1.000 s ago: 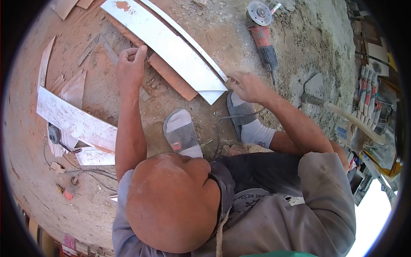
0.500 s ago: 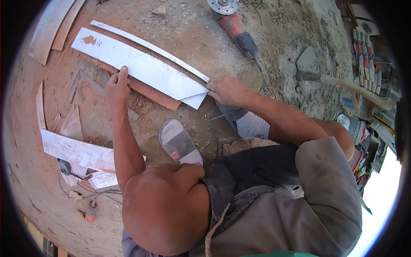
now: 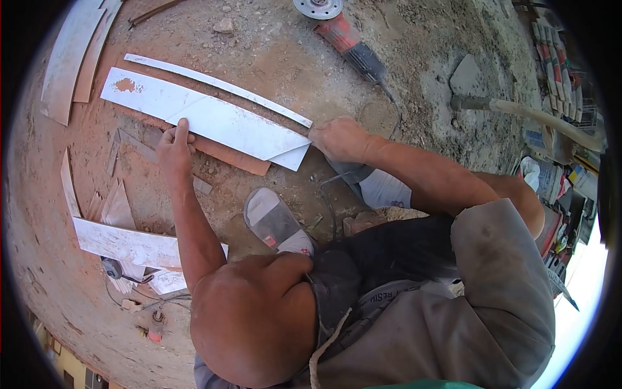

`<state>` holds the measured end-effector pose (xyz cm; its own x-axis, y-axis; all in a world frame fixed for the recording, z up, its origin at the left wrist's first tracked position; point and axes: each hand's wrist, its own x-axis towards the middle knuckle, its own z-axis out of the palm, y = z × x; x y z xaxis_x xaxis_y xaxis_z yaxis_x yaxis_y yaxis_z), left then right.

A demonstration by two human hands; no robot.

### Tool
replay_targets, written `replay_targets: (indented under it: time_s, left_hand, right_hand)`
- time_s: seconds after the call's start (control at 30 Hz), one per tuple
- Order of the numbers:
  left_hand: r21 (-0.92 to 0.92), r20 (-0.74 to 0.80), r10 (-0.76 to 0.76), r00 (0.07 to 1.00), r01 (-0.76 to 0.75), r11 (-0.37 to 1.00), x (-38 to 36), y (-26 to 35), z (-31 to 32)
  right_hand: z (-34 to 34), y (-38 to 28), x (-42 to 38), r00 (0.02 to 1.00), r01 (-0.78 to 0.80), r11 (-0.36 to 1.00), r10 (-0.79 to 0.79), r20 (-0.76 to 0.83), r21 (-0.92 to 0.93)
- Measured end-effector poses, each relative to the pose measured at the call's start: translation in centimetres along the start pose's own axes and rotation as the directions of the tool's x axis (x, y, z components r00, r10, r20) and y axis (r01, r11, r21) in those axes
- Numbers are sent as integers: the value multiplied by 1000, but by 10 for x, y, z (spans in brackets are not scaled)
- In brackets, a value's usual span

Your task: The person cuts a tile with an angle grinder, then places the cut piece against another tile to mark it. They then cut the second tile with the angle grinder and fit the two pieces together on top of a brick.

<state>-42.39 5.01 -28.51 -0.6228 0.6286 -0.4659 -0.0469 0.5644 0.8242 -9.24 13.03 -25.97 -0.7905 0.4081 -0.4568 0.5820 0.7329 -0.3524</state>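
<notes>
A long white tile strip (image 3: 214, 117) lies across a reddish-brown piece (image 3: 233, 154) on the dirt ground. A diagonal line runs across its right end, and a brown patch marks its left end. My left hand (image 3: 173, 148) grips the near edge, thumb on the white face and fingers curled under. At the right end, my right hand (image 3: 340, 139) has its fingers pressed together on the strip's corner; the fingertips are partly hidden. Just beyond lies a narrow white offcut (image 3: 220, 85), its right tip close to my right hand.
An angle grinder (image 3: 350, 47) rests on the ground at the far side, its cord running toward my foot. More tile pieces (image 3: 71, 58) lie at upper left, others (image 3: 129, 243) at lower left beside a tape measure (image 3: 112, 267). A long-handled tool (image 3: 525, 109) lies at right.
The whole view has shifted and turned slightly, so the strip and offcut sit lower in the picture. Both hands keep their places on the strip.
</notes>
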Motion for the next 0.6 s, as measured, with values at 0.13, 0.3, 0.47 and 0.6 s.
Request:
replay_targets:
  time_s: [0.13, 0.3, 0.47, 0.6]
  left_hand:
    - [1, 2, 5, 1000, -5, 1000, 1, -1, -1]
    - [7, -5, 2, 1000, -2, 1000, -1, 0, 1]
    - [-27, -23, 13, 1000, -13, 1000, -6, 6, 2]
    - [-48, -15, -6, 1000, 5, 999, -6, 7, 2]
  right_hand:
    - [2, 1, 1, 1000, 5, 1000, -4, -3, 21]
    - [6, 6, 0, 997, 47, 997, -43, -57, 58]
    - [6, 7, 1, 995, 82, 996, -79, -66, 35]
    - [4, 6, 1, 992, 88, 995, -83, -96, 48]
